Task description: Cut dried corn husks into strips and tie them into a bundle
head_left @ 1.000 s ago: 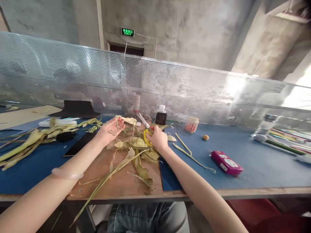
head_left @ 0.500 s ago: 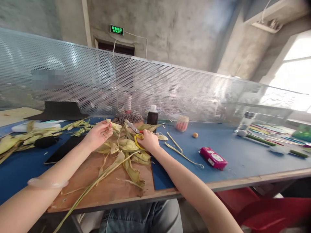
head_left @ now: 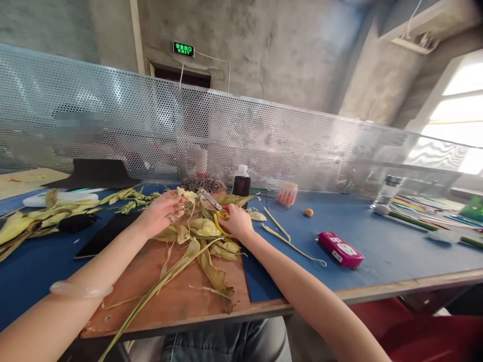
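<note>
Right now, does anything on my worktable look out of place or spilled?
One thing: a long dried husk strip runs off the brown board and juts past the front edge of the blue table, while other husks lie on it. I see no spill.

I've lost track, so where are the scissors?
In the head view, just left of centre: the right hand holds the scissors, nearer than the dark bottle.

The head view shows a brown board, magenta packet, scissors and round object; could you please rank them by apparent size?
1. Brown board
2. Magenta packet and scissors: unsure; the right hand partly covers the scissors
3. Round object
</note>
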`<state>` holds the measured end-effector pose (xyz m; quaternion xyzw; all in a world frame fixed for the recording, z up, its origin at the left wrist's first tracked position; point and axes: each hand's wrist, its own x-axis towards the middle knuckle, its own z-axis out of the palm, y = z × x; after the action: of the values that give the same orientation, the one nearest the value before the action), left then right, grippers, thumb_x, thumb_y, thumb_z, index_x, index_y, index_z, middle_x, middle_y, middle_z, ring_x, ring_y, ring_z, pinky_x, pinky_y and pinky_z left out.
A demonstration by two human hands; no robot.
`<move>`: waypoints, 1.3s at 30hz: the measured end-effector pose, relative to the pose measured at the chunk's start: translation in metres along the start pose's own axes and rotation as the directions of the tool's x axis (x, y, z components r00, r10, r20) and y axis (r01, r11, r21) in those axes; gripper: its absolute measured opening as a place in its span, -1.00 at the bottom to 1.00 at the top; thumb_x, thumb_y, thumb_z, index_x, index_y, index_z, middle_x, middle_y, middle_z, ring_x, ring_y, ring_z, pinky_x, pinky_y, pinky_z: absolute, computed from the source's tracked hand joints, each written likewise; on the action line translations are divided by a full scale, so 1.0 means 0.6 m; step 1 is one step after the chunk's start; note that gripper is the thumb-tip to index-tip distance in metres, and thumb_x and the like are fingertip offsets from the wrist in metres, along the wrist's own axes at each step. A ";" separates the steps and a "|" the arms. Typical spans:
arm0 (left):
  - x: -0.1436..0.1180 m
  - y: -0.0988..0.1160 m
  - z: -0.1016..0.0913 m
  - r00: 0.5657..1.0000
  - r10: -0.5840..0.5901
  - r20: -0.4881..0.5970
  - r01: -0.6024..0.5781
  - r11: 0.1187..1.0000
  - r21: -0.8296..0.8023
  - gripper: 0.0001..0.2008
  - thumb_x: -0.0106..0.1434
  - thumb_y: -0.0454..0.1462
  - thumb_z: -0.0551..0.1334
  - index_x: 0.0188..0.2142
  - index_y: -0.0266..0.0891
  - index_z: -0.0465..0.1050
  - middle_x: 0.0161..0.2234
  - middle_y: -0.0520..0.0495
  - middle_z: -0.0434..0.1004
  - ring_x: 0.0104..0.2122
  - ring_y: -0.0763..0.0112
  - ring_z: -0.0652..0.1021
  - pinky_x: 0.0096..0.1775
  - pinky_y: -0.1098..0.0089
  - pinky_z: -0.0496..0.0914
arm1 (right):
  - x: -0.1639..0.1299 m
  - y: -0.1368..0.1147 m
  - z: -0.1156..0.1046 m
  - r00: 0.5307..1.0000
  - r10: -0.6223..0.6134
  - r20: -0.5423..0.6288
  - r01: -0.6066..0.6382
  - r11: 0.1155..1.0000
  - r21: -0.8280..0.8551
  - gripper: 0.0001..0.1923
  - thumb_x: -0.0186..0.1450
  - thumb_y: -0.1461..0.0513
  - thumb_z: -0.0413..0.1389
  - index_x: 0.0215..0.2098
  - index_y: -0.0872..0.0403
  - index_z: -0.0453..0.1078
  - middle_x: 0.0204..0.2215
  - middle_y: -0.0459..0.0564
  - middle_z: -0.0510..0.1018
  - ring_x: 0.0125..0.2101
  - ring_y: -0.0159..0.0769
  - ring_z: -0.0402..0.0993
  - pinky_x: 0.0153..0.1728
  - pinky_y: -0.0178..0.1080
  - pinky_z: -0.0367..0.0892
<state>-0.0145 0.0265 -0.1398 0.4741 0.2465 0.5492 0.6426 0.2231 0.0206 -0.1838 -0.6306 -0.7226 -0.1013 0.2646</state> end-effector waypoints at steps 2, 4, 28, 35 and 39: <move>0.001 -0.003 -0.001 1.000 -0.007 0.026 0.006 1.000 0.013 -0.83 0.11 -0.42 0.28 -0.28 -0.25 0.42 -0.46 0.04 0.51 -0.46 0.51 0.48 -0.41 0.48 0.37 | 0.000 0.000 0.001 1.000 0.004 -0.003 -0.004 1.000 0.006 -0.65 0.24 -0.05 -0.01 -0.27 0.05 0.27 -0.30 0.02 0.54 -0.31 -0.19 0.51 -0.39 -0.29 0.25; 0.002 -0.005 -0.002 0.999 -0.008 0.041 0.007 1.000 0.021 -0.81 0.07 -0.40 0.31 -0.27 -0.25 0.43 -0.45 0.03 0.51 -0.45 0.50 0.48 -0.43 0.50 0.36 | 0.000 -0.001 0.002 1.000 0.003 -0.006 -0.003 1.000 0.008 -0.66 0.23 -0.04 -0.01 -0.28 0.05 0.27 -0.30 0.02 0.54 -0.31 -0.20 0.51 -0.39 -0.29 0.24; -0.001 -0.009 -0.014 1.000 -0.029 -0.006 0.030 0.990 0.137 -0.68 -0.02 -0.32 0.40 -0.22 -0.23 0.47 -0.41 -0.03 0.54 -0.44 0.45 0.49 -0.46 0.50 0.30 | 0.019 0.040 -0.028 0.983 -0.140 0.119 0.146 0.989 -0.039 -0.64 0.12 -0.05 0.14 -0.34 0.06 0.45 -0.38 -0.07 0.56 -0.33 -0.33 0.45 -0.35 -0.38 0.23; 0.002 -0.007 -0.014 0.999 -0.029 -0.023 0.032 0.989 0.143 -0.68 0.00 -0.33 0.39 -0.21 -0.23 0.45 -0.39 -0.04 0.54 -0.43 0.46 0.47 -0.44 0.50 0.27 | 0.046 0.233 -0.108 0.887 0.416 -0.200 -0.455 0.863 -0.221 -0.58 0.36 0.21 -0.22 -0.06 0.26 0.38 -0.13 0.34 0.46 -0.13 -0.03 0.39 -0.27 -0.17 0.26; 0.002 -0.005 -0.007 1.000 -0.011 -0.023 0.015 0.988 0.155 -0.69 0.00 -0.33 0.40 -0.22 -0.25 0.46 -0.41 -0.05 0.53 -0.45 0.48 0.46 -0.48 0.52 0.27 | 0.007 0.340 -0.101 0.783 0.563 -0.266 -0.620 0.745 -0.247 -0.60 0.27 0.29 -0.01 0.05 0.33 0.28 -0.06 0.49 0.36 0.01 0.16 0.28 -0.17 0.00 0.25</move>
<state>-0.0162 0.0293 -0.1438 0.5149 0.2988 0.5293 0.6045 0.4353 0.0327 -0.1688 -0.8503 -0.4320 -0.1826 0.2389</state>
